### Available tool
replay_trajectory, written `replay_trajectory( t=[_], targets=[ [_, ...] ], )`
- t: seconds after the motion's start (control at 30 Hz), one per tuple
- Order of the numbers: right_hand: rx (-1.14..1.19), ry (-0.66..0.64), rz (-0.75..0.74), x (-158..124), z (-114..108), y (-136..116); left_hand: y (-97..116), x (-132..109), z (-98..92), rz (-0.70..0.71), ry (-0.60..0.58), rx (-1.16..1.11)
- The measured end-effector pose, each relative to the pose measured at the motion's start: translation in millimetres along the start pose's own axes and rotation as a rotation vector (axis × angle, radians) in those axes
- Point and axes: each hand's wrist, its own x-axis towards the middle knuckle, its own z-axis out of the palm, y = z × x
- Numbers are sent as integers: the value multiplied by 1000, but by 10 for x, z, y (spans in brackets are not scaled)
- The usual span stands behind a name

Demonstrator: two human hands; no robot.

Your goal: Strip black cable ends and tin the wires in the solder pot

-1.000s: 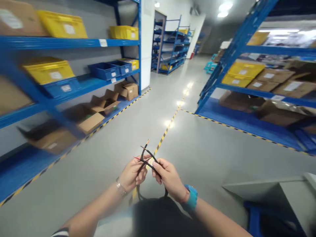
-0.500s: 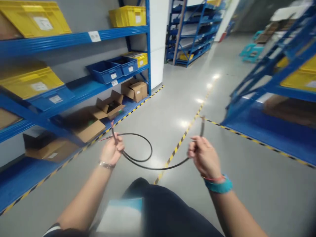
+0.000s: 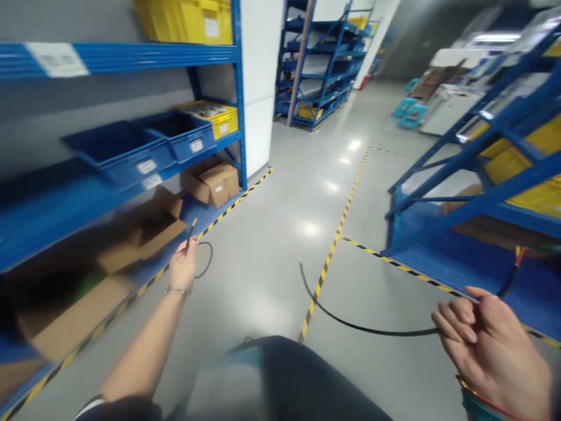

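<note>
In the head view my left hand (image 3: 183, 269) is closed around a short black cable (image 3: 209, 257), whose bare coloured wires point up above the fingers. The rest of that cable curls in a small loop just right of the hand. At the lower right my right hand (image 3: 486, 333) grips another black cable (image 3: 372, 331). Its stripped red and yellow wires (image 3: 519, 255) stick out beyond the hand, while the other end hangs free over the floor between my hands. The two cables appear apart from each other.
A blue shelf rack (image 3: 239, 88) on the left carries blue bins (image 3: 127, 155), a yellow bin (image 3: 219, 120) and open cardboard boxes (image 3: 219, 184). Another blue rack (image 3: 397, 222) stands at right. Yellow-black tape (image 3: 326, 263) runs along the floor. Teal stools (image 3: 412, 117) stand farther back.
My right hand has moved right and nearer the camera, and my hands are farther apart. The cable that spanned both hands now hangs loose from the right one. The view has shifted forward.
</note>
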Motion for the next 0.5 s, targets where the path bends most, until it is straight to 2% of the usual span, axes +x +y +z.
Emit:
replay_trajectory(
  t=[0.07, 0.13, 0.2, 0.27, 0.37, 0.43, 0.5],
  targets=[
    [-68, 99, -98, 501, 72, 13, -13, 474, 591, 20, -126, 27],
    [-117, 187, -161, 1085, 78, 143, -100, 865, 1237, 26, -254, 23],
    [-120, 223, -174, 1780, 44, 321, -226, 1205, 1894, -12, -351, -34],
    [-97, 234, -150, 2562, 31, 467, -330, 1519, 2519, -90, -399, -130],
    [-54, 177, -64, 3765, 175, 536, -351, 1939, 3339, -185, -349, -218],
    [-38, 88, 4, 4500, 410, 492, -279, 2183, 3791, -178, -274, -140],
    [-19, -24, 71, 5155, 731, 421, -198, 2424, 4167, -133, -203, 15]
  ],
)
